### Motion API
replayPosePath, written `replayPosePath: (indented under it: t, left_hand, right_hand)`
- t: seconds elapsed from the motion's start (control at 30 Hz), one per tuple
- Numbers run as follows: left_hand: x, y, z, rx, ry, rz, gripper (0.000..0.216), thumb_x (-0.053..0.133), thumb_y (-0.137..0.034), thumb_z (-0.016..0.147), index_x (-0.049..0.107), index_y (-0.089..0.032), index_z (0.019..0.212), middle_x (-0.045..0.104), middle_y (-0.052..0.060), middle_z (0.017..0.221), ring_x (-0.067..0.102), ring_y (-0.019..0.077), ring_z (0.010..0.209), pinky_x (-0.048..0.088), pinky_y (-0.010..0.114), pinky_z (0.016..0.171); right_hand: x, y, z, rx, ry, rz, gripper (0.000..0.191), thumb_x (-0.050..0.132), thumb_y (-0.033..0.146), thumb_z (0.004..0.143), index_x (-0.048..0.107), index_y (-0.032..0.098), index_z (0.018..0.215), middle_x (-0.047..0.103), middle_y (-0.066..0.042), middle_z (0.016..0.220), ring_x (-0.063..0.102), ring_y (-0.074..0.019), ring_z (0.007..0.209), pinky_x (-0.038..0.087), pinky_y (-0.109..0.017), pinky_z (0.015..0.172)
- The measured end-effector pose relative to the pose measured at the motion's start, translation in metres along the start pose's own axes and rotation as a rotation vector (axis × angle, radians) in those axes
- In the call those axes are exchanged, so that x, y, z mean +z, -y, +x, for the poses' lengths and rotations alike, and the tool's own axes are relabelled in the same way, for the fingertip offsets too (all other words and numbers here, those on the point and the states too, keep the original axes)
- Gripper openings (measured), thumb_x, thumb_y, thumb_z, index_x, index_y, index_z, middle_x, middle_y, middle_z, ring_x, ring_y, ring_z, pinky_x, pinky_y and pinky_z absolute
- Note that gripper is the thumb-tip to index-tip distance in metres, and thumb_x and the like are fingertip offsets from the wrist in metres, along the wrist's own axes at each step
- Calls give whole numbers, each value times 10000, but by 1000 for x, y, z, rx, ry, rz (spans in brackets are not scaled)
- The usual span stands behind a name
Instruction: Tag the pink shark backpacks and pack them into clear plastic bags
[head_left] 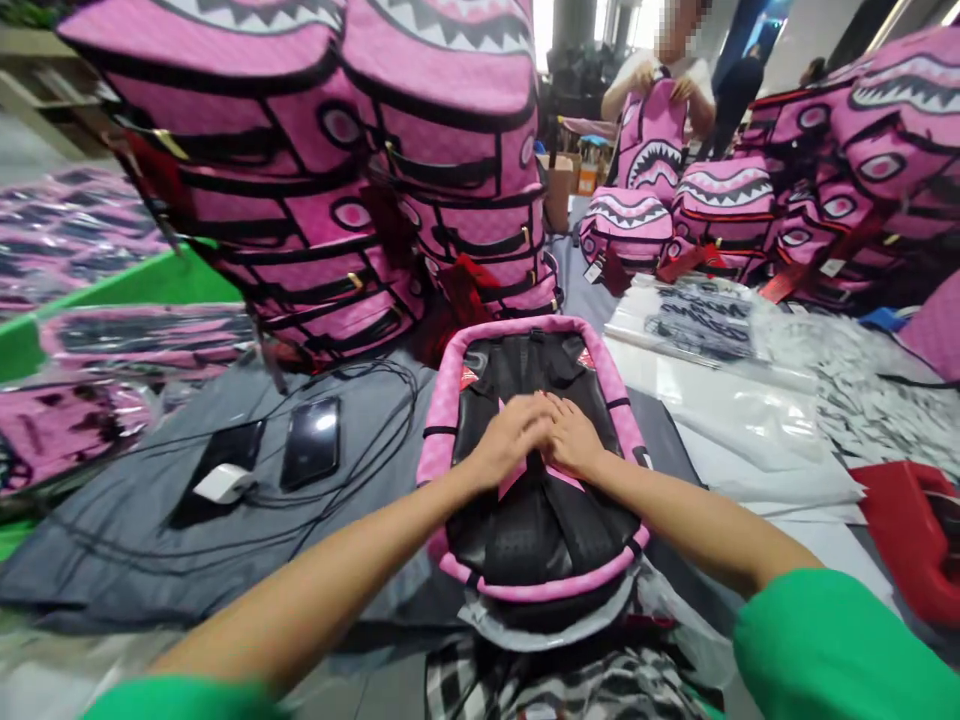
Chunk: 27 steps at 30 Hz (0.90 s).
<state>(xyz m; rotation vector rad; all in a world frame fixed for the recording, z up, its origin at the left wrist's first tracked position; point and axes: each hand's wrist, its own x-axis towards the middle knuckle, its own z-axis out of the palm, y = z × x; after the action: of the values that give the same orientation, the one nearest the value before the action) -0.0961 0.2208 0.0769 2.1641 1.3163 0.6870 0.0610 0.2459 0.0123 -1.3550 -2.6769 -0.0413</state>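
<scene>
A pink backpack [534,455] lay on the grey table [150,530] with its black padded back facing up. Its long axis ran straight away from the person, one short end at the near table edge and the other toward the stacked pink backpacks [337,170] behind. The left hand [514,435] and right hand [571,437] rested flat and open, side by side and touching, on the crossed pink straps [517,478] at its middle, gripping nothing. Two phones [311,440] lay to the left.

Stacked backpacks [337,170] wall the far side; phones [310,441] and cables [375,420] clutter the left.
</scene>
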Motion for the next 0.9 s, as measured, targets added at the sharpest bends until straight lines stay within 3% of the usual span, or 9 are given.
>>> replayPosePath:
  t: [0.1,0.17,0.3,0.4,0.47,0.53,0.6,0.73,0.9]
  left_hand:
    - [10,-25,-41,513,306,97,344,451,-455,1003,623,-195,859,673,48,895,592,199,840,521,332,818]
    - [32,-22,-52,639,342,253,371,416,-434,1012,590,-191,791,636,50,780,558,196,742,502,334,748]
    - [78,6,-50,521,352,375,363,339,-257,998,584,-191,739,625,64,718,589,191,744,508,337,785]
    - [87,15,-47,448,375,408,352,354,-270,1005,635,-167,820,663,85,828,629,213,864,513,419,910]
    - [81,11,-48,423,417,429,347,381,-322,1009,665,-141,924,672,83,920,640,219,930,528,446,946]
    - [69,6,-49,426,477,444,339,441,-393,1000,675,-148,978,683,78,976,651,220,956,549,448,934]
    - [55,3,-52,458,530,461,267,542,-412,962,682,-186,992,703,79,1044,647,215,992,539,423,957]
    - [42,11,-60,484,520,518,271,659,-322,895,659,-184,1128,696,79,1205,580,190,1105,442,299,1058]
    - [65,37,-65,489,123,548,282,501,-275,988,638,-147,1199,674,80,1253,522,231,1175,379,389,1059]
  right_hand:
    - [4,2,3,5,-22,2,539,455,354,1040,446,82,1505,379,-165,1596,385,-311,1453,356,-478,1173]
    - [5,3,3,18,-69,15,552,450,384,1045,447,74,1501,376,-178,1596,386,-333,1446,351,-497,1168]
    - [-3,1,4,64,-154,121,495,435,318,1047,457,106,1494,380,-176,1596,390,-318,1439,336,-491,1172]
    - [-24,6,-6,10,-231,247,412,366,229,1042,548,117,1395,544,-168,1462,499,-266,1335,372,-449,1131]
    - [-40,17,-23,-324,-177,304,342,396,267,1027,646,154,1232,683,-135,1224,605,-248,1138,454,-400,1007]
    - [-53,32,-44,-817,4,305,239,489,321,986,688,200,1035,720,-78,1001,633,-222,930,489,-344,841]
    - [-58,45,-63,-1101,196,261,165,554,322,945,672,208,928,708,-51,890,610,-201,795,471,-326,722]
    - [-57,50,-75,-1031,353,283,53,575,226,875,623,216,895,678,-53,772,528,-203,619,395,-354,578]
    - [-32,39,-66,-1083,373,424,199,642,138,766,513,269,843,655,-30,735,479,-197,567,331,-384,523]
